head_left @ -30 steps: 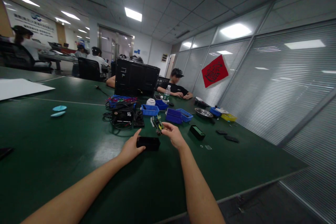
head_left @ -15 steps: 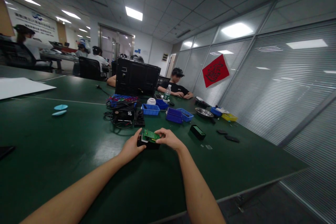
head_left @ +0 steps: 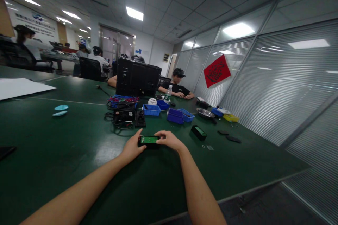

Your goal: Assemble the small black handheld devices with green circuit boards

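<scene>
A green circuit board [head_left: 148, 140] lies flat inside the open top of a black rectangular case [head_left: 149, 145] on the green table. My left hand [head_left: 132, 146] grips the left end of the case between thumb and fingers. At the other end, my right hand [head_left: 169, 139] has its thumb and fingers closed around the board's right edge; the fingertips partly hide that corner. To the right stands a second black case [head_left: 199, 132] with a green surface inside its top.
Behind my hands are a black power unit [head_left: 123, 116] with tangled cables, a blue tray [head_left: 151, 110] and a tipped purple-blue bin [head_left: 175, 116]. A metal bowl [head_left: 205, 113] and dark flat pieces [head_left: 233, 139] lie right. Across the table sits a person [head_left: 177, 86] beside a black monitor [head_left: 138, 76].
The circuit board has gone from tilted and raised above the black case to lying level within its top. My hands have hardly moved.
</scene>
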The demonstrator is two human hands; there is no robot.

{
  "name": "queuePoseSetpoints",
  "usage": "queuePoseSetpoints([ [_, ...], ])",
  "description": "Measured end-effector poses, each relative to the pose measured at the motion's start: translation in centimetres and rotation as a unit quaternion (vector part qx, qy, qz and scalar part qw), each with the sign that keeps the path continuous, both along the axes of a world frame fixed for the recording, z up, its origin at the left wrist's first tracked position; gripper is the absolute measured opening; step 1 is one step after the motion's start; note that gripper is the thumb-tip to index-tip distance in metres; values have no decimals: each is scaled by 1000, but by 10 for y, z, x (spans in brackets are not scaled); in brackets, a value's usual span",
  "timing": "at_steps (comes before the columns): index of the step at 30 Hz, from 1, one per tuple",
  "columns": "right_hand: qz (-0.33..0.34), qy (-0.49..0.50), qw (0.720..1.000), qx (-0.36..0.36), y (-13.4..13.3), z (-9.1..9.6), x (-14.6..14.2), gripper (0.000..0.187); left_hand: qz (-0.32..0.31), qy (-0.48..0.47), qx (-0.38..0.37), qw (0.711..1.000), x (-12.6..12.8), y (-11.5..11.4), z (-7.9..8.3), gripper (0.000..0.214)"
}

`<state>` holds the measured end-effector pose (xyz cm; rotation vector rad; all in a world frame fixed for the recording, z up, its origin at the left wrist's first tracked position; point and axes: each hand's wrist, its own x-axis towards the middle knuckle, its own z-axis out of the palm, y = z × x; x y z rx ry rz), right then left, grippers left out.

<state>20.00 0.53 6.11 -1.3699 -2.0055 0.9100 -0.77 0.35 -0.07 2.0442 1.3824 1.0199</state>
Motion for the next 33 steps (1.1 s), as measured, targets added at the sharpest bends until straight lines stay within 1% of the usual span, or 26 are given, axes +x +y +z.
queuePoseSetpoints([
  [2,-4,5,1000,4,1,-3,-1,39,15,15,24,999,0,0,0,72],
  [3,-4,-4,1000,8,2,-5,-2,41,33,28,37,998,-1,-1,1,70],
  [5,3,-50,999,20,2,-11,-7,47,79,54,49,994,-2,-1,2,65],
  [7,-2,-108,993,43,3,-18,-13,52,108,67,32,991,-3,-2,3,60],
  [8,-14,-133,990,56,4,-21,-16,53,113,68,17,991,-3,-2,4,58],
  [10,-57,-167,982,74,7,-28,-20,50,103,65,-12,992,-4,-1,4,57],
  [12,-120,-193,971,75,10,-31,-19,46,87,60,-27,994,-4,-1,4,58],
  [15,-232,-231,942,68,17,-32,-6,48,71,55,-35,995,-5,-1,3,59],
  [17,-267,-239,932,59,21,-31,5,51,68,56,-38,995,-5,-1,4,58],
  [21,-276,-207,938,22,29,-33,19,53,67,59,-44,995,-5,-3,7,56],
  [25,-298,-210,931,1,33,-37,17,47,66,58,-50,995,-5,-4,9,56],
  [28,-298,-197,934,18,32,-37,12,39,64,59,-45,995,-5,-3,7,56],
  [33,-289,-172,939,77,22,-33,-5,25,65,59,-28,996,-5,-1,3,56],
])
